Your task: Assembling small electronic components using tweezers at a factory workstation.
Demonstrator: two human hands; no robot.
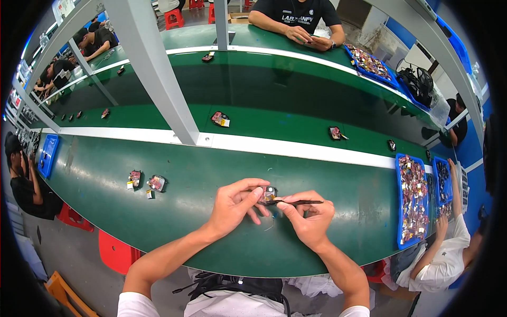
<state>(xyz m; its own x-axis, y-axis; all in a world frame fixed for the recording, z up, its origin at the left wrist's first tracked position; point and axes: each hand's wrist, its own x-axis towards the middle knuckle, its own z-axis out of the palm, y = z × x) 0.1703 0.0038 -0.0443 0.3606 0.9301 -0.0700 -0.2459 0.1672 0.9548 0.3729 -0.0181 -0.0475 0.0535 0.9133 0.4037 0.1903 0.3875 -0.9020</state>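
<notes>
My left hand (232, 207) holds a small electronic unit (268, 193) with a black casing and reddish inside between thumb and fingers, just above the green table. In my right hand (312, 217), pinched between thumb and fingers, is a thin black tool (301, 202) that looks like tweezers. Its tip meets the near right edge of the unit, where the fingers partly hide the contact. To the left on the table lie two similar open units, one (135, 177) beside the other (157, 183), each with a small whitish-yellow piece attached.
A blue tray (400, 216) full of small parts stands at the right, near a co-worker in a white shirt (441, 261). Beyond a white rail (274, 151), a green conveyor belt (280, 124) carries several units. A grey metal post (153, 68) rises left of centre. Another person sits opposite.
</notes>
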